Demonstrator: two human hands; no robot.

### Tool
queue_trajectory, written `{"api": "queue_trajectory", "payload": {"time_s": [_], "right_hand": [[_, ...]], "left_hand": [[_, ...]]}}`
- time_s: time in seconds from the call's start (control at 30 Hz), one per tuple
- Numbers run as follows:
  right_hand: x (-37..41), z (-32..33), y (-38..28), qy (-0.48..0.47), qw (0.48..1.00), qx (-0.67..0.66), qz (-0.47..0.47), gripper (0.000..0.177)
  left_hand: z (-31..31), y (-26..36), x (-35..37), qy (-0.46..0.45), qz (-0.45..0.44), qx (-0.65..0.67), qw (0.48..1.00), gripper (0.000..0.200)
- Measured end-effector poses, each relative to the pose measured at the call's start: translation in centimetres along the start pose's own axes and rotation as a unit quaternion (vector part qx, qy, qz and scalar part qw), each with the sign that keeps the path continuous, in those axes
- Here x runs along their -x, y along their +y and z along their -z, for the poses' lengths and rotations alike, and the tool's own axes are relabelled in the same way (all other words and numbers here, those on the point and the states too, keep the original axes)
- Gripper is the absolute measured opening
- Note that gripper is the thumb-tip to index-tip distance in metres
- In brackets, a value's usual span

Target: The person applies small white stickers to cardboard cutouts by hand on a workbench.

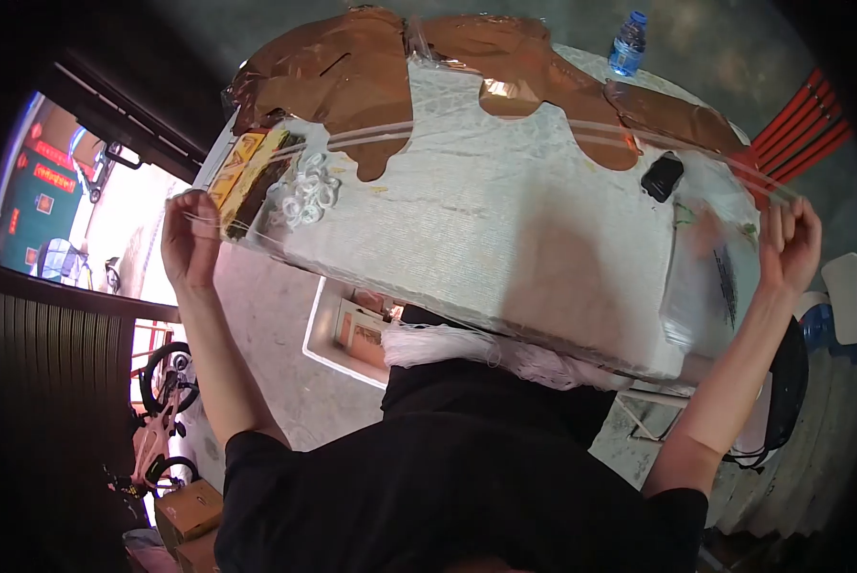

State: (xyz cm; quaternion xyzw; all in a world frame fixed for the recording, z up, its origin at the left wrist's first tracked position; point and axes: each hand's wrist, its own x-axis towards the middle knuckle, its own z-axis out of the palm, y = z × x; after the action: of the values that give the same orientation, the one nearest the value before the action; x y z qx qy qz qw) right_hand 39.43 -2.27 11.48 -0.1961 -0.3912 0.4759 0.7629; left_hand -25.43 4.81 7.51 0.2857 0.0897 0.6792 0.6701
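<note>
Head view: I've got both hands up, with a thin clear cord (452, 124) stretched between them above the tabletop (505, 248). My left hand (192, 239) has its fingers closed on one end, just beside the yellow box (245, 174) and white rings (304, 196). My right hand (790, 244) is pinching the other end, near the black case (662, 177).

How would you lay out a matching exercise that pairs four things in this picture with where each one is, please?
Things:
1. water bottle
2. black object
3. white rings
4. thin strands

Places:
A. stretched between the left hand and the right hand
B. upright at the far edge, beyond the brown sheet
C. heaped beside the yellow box
D. lying on the white cover, nearer the right hand

Pairs: 1-B, 2-D, 3-C, 4-A.
</note>
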Motion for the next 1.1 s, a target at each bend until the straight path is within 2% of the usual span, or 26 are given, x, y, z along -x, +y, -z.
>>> {"api": "queue_trajectory", "payload": {"time_s": [0.07,0.13,0.2,0.23,0.27,0.33,0.37,0.4,0.47,0.53,0.6,0.63,0.67,0.73,0.8,0.83,0.9,1.0,1.1], "right_hand": [[1.7,-0.9,0.2,-0.095,0.987,0.112,-0.059,0.02],[3.1,-0.9,0.6,-0.133,0.976,0.16,-0.07,0.021],[4.1,-0.4,0.9,-0.169,0.96,0.208,-0.081,0.022],[4.3,-0.2,0.9,-0.222,0.941,0.239,-0.09,0.022],[4.6,-0.1,0.8,-0.274,0.918,0.269,-0.099,0.023],[5.2,-1.7,1.2,-0.263,0.911,0.294,-0.123,0.024],[5.2,-4.0,1.7,-0.155,0.921,0.334,-0.129,0.021],[5.1,-5.5,2.1,-0.046,0.918,0.37,-0.132,0.018],[4.3,-6.2,3.8,-0.008,0.924,0.365,-0.116,0.014],[4.0,-6.9,6.5,0.017,0.889,0.446,-0.108,0.015],[3.7,-7.2,9.4,-0.085,0.893,0.419,-0.142,0.011],[3.5,-7.9,10.7,-0.102,0.883,0.43,-0.162,0.01],[3.3,-8.7,12.1,-0.117,0.872,0.44,-0.181,0.009],[3.0,-8.9,15.3,-0.165,0.868,0.416,-0.214,0.009],[3.0,-9.9,16.6,-0.217,0.861,0.386,-0.251,0.013],[3.1,-9.7,17.3,-0.209,0.862,0.39,-0.249,0.013],[3.3,-9.0,18.6,-0.269,0.869,0.278,-0.309,0.017],[3.7,-8.5,18.8,-0.298,0.842,0.291,-0.343,0.02],[3.7,-8.3,18.5,-0.283,0.848,0.266,-0.36,0.021]], "left_hand": [[0.4,1.8,0.5,0.077,-0.035,0.082,0.993,0.012],[2.1,4.3,0.7,0.072,0.004,0.211,0.975,0.013],[3.8,6.7,0.9,0.079,0.009,0.232,0.969,0.015],[2.0,6.3,1.1,0.153,-0.025,0.167,0.974,0.009],[2.7,6.6,1.2,0.152,-0.026,0.168,0.974,0.009],[4.7,7.3,1.2,-0.015,-0.012,0.039,0.999,0.017],[2.7,6.1,1.2,0.093,-0.049,0.04,0.994,0.027],[1.9,4.8,1.1,0.117,-0.08,-0.066,0.988,0.026],[-1.1,0.3,0.7,0.131,-0.076,-0.136,0.979,0.019],[-4.8,-5.5,0.2,0.144,-0.081,-0.329,0.93,0.013],[-5.3,-10.2,-0.1,0.045,-0.022,-0.433,0.9,0.013],[-6.8,-12.6,0.3,-0.003,0.029,-0.485,0.874,0.013],[-7.9,-15.2,0.4,-0.026,0.071,-0.49,0.868,0.012],[-8.8,-19.1,0.6,-0.132,0.11,-0.479,0.861,0.012],[-10.1,-21.5,0.4,-0.204,0.2,-0.48,0.83,0.015],[-10.3,-22.5,0.3,-0.212,0.202,-0.477,0.829,0.015],[-10.4,-24.2,0.1,-0.26,0.187,-0.531,0.784,0.015],[-11.3,-25.2,-0.2,-0.306,0.197,-0.55,0.752,0.019],[-11.2,-26.1,-0.9,-0.316,0.236,-0.514,0.762,0.017]]}}
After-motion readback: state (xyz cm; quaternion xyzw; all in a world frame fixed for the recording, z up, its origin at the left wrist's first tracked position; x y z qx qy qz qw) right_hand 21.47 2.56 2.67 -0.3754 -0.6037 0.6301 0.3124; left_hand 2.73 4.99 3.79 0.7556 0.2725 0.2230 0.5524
